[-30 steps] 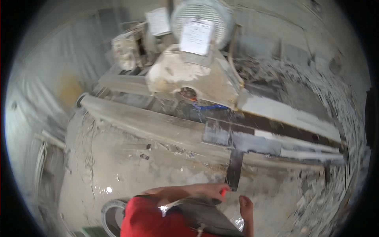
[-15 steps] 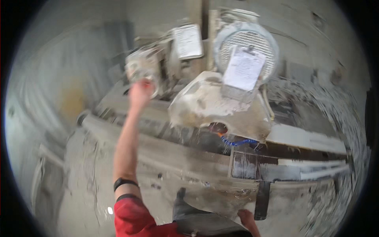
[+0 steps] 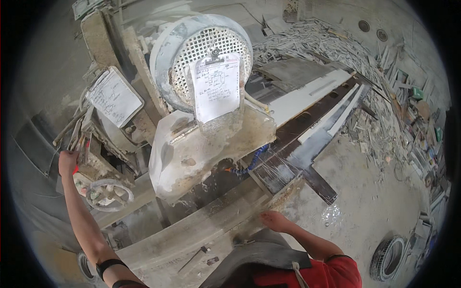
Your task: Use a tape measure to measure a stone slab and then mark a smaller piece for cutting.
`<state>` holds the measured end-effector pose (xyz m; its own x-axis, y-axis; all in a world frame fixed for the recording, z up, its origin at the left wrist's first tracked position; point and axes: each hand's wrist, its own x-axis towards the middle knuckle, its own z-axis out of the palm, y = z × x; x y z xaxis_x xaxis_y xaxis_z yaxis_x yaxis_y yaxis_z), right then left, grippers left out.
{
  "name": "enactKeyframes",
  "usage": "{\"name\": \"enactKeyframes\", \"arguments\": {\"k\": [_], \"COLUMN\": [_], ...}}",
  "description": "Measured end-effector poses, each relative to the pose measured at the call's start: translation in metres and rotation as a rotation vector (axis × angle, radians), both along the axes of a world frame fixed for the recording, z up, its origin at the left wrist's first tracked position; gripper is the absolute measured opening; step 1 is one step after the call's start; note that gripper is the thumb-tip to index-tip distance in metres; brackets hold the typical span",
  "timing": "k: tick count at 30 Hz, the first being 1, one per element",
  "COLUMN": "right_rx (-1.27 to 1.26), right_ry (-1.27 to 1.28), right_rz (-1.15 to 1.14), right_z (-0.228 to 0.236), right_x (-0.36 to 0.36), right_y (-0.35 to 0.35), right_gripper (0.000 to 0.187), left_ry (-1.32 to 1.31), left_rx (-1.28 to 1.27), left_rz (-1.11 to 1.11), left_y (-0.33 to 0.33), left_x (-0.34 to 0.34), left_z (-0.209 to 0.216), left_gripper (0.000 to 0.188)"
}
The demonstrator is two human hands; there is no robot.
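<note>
My left hand [image 3: 68, 163] is closed at the side of a dirty control box [image 3: 103, 161], by small red parts. What its fingers grip is hidden. Below it a pale handwheel [image 3: 109, 194] sticks out from the box. My right hand [image 3: 274, 222], fingers curled and seemingly holding nothing, is near the front edge of the stained machine bed [image 3: 211, 211]. Between my hands stands a large saw-like machine with a whitish, splashed blade guard [image 3: 201, 153]. A blue jointed hose [image 3: 258, 156] hangs under the guard, with water dripping nearby.
A clipboard with a sketch [image 3: 218, 89] leans on the round perforated cover [image 3: 175, 72]; another clipboard [image 3: 115, 98] is at the left. White strips [image 3: 312, 96] lie on the dark table at the right. Piles of offcuts [image 3: 307, 41] and a tyre [image 3: 388, 258] are beyond.
The view has swung right and come closer to the machine. My left hand is still by the control box, now at the far left. My right hand has come up towards the bed's edge.
</note>
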<state>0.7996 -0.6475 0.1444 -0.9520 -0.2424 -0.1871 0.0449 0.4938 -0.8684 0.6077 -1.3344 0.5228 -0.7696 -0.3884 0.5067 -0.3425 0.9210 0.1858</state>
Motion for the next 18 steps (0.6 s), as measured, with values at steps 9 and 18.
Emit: {"name": "enactKeyframes", "arguments": {"k": [9, 18], "right_rx": [-0.052, 0.068], "right_ry": [0.179, 1.516], "right_rz": [-0.033, 0.309], "right_z": [0.051, 0.247], "right_x": [-0.043, -0.157], "right_y": [-0.043, -0.089], "right_gripper": [0.031, 0.044], "left_ry": [0.435, -0.143], "left_rx": [0.074, 1.621], "left_rz": [-0.178, -0.761], "left_y": [0.029, 0.388], "left_x": [0.066, 0.129], "left_z": [-0.008, -0.141], "left_gripper": [0.03, 0.014]}}
